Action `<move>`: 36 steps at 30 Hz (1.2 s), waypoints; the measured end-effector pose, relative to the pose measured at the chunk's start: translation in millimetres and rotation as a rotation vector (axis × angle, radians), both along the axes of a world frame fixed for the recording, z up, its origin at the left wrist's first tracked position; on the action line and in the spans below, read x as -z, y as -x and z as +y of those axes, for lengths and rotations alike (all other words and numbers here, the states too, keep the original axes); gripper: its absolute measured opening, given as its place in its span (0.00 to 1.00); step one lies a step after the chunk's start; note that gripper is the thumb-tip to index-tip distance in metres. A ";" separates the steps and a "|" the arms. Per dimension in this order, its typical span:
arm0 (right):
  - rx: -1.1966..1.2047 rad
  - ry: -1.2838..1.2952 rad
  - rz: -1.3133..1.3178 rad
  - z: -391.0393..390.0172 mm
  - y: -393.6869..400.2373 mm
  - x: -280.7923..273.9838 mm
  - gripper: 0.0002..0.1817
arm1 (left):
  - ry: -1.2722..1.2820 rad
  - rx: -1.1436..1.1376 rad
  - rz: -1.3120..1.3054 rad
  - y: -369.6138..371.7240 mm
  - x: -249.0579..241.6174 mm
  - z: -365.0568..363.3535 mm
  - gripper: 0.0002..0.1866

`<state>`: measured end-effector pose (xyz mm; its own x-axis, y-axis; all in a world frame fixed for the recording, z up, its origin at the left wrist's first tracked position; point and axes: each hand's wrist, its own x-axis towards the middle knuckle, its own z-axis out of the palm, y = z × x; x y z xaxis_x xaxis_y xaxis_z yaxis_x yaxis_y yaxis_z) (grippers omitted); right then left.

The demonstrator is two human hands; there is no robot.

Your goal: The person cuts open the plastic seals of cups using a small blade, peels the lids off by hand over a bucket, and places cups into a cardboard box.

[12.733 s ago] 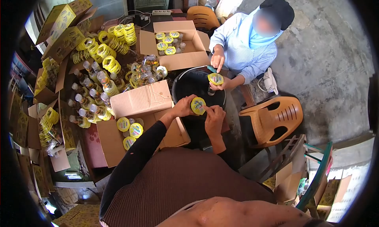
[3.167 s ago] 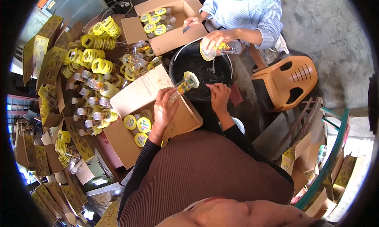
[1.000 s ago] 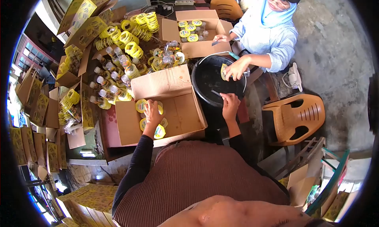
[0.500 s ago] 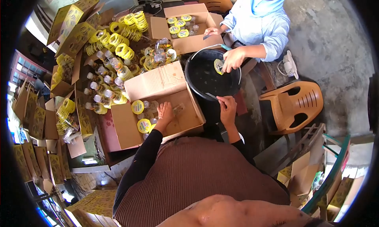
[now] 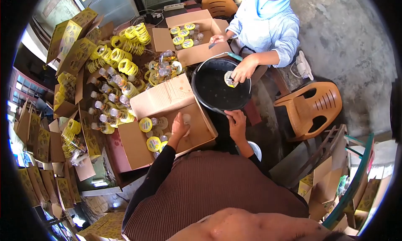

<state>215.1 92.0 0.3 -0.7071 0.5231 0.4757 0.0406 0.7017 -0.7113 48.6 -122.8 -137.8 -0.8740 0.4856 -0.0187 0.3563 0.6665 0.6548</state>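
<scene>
My left hand point(image 5: 180, 126) is inside the open cardboard box point(image 5: 203, 130) in front of me, fingers closed round a clear plastic bottle point(image 5: 186, 119). Beside it in the box stand several clear containers with round yellow labels point(image 5: 153, 143). My right hand point(image 5: 237, 123) is at the near rim of a black bucket point(image 5: 199, 99), its fingers pinched on a small knife; the thin blade point(image 5: 219, 111) shows against the rim and the handle is hidden. Across from me, a co-worker's hand point(image 5: 245, 70) holds a yellow-labelled container point(image 5: 230, 79) over the bucket.
Several bottles point(image 5: 111, 99) and stacks of yellow rings point(image 5: 125, 42) crowd the table at left. A second box point(image 5: 197, 54) with labelled containers sits beyond. The co-worker's other hand point(image 5: 220, 37) holds a dark blade. An orange plastic chair point(image 5: 310, 111) stands at right.
My left hand has shifted right and closed round the clear bottle. My right hand has come down slightly with the knife at the bucket rim. The co-worker's container has turned and moved lower.
</scene>
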 end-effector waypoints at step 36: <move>-0.002 0.018 -0.009 0.2 9.3 9.7 0.11 | 0.905 0.714 0.021 22.9 -19.5 11.1 0.18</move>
